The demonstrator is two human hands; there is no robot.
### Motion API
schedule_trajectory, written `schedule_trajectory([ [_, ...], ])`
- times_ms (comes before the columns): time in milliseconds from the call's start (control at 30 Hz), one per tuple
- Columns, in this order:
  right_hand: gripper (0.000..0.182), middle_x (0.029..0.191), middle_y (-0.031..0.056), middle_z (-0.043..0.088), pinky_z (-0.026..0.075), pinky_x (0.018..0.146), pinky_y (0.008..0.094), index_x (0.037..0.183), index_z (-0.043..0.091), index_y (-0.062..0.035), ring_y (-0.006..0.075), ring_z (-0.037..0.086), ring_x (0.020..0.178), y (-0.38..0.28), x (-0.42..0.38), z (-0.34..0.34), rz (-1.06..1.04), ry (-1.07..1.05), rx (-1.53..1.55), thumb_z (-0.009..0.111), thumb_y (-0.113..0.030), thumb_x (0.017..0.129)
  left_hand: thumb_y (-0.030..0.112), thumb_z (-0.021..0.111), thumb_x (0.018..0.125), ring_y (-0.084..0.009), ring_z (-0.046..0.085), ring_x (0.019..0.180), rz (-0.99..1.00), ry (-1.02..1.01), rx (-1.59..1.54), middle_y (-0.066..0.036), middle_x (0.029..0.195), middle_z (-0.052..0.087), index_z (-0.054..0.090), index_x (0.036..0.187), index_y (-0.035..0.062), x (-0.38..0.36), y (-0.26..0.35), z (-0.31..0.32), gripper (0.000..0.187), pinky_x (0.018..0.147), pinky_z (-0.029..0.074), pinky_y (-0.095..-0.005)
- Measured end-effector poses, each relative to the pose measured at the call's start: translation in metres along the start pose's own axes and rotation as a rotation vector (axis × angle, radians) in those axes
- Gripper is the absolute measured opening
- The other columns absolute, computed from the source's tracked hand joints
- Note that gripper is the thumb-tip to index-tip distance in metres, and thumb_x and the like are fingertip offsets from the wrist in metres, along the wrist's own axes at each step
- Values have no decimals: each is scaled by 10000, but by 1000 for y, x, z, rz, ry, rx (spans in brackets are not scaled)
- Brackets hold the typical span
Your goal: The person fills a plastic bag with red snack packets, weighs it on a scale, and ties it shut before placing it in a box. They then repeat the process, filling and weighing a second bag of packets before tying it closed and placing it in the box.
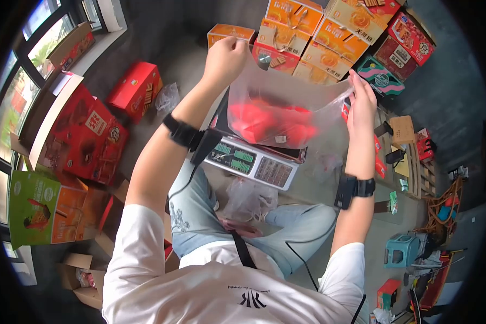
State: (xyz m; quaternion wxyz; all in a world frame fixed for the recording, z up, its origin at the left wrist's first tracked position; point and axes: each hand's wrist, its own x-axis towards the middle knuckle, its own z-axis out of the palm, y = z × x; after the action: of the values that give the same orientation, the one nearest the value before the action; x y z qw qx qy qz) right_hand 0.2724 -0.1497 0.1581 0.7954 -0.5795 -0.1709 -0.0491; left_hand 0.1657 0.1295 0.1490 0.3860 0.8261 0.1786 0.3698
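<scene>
A clear plastic bag is stretched wide between my two hands, over a digital weighing scale. Several red wrapped items lie in its lower part, too blurred to name. Closed in a fist, my left hand grips the bag's upper left edge. At the upper right edge, the fingers of my right hand pinch the plastic. Green digits glow on the scale's display, with a keypad beside it. The bag hides most of the weighing platform.
Stacked orange gift boxes stand ahead, with red boxes to their right. On the left are a large red carton and a green box. A crumpled plastic bag lies between my legs. A blue stool stands at right.
</scene>
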Motion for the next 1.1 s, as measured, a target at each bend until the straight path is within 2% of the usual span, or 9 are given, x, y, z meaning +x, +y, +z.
schedule_trajectory([
  [167, 124, 915, 74, 658, 414, 858, 270, 927, 574, -53, 122, 567, 890, 20, -12, 6, -148, -171, 106, 532, -168, 951, 205, 524, 862, -125, 571, 702, -154, -55, -610, -36, 749, 601, 636, 825, 1, -13, 12, 14, 236, 665, 453, -269],
  [267, 148, 792, 27, 618, 441, 681, 227, 954, 592, -50, 89, 553, 689, 39, -42, 24, -167, -201, -32, 511, -173, 965, 160, 482, 890, -118, 536, 650, -75, -138, -930, -28, 725, 573, 549, 814, 28, -36, 16, 47, 166, 625, 441, -253],
  [400, 232, 771, -11, 578, 389, 577, 174, 1071, 602, -9, 23, 474, 631, 80, -89, 39, -55, -184, -179, 483, -186, 980, 178, 427, 944, -139, 515, 652, -79, -299, -962, -52, 693, 545, 484, 812, 30, -98, 5, 78, 207, 600, 413, -302],
  [533, 184, 970, 88, 625, 468, 754, 238, 1100, 508, 17, 121, 604, 825, 108, -130, 44, -36, -166, -52, 463, -115, 979, 242, 424, 983, -227, 531, 661, 103, -64, -537, -132, 695, 524, 505, 829, -20, -139, -8, 97, 315, 616, 428, -331],
  [633, 99, 971, 102, 622, 469, 742, 234, 1032, 461, 4, 123, 604, 810, 133, -151, 39, -54, -74, -95, 475, -69, 967, 241, 481, 976, -150, 553, 578, -128, -79, -621, -96, 667, 585, 530, 821, -12, -160, -12, 91, 300, 525, 433, -295],
  [733, 89, 932, 94, 633, 469, 717, 232, 976, 450, -12, 104, 598, 787, 132, -163, 40, 41, -19, -17, 516, -65, 951, 213, 515, 963, -101, 538, 536, -139, -37, -619, -59, 632, 588, 541, 836, -1, -170, -11, 80, 251, 498, 429, -259],
  [833, 87, 871, 59, 654, 472, 704, 215, 992, 494, -4, 81, 606, 814, 128, -169, 40, 143, 49, 24, 540, -57, 941, 143, 530, 948, -69, 547, 659, -230, -164, -685, -38, 753, 600, 509, 1031, 18, -175, -7, 67, 152, 569, 439, -222],
  [900, 79, 889, 63, 657, 474, 720, 217, 995, 512, 0, 86, 610, 831, 136, -173, 37, 133, 17, -26, 534, -56, 944, 135, 517, 950, -64, 538, 745, -248, -302, -777, -28, 871, 582, 447, 1231, 35, -179, -18, 72, 306, 628, 444, -213],
  [1100, 199, 1084, 123, 623, 458, 843, 262, 1131, 517, 41, 135, 582, 1001, 140, -182, 35, 103, -224, -9, 474, -38, 954, 229, 481, 974, -91, 538, 771, -278, -401, -724, -54, 879, 578, 469, 1256, 22, -184, -28, 79, 350, 679, 461, -252],
])
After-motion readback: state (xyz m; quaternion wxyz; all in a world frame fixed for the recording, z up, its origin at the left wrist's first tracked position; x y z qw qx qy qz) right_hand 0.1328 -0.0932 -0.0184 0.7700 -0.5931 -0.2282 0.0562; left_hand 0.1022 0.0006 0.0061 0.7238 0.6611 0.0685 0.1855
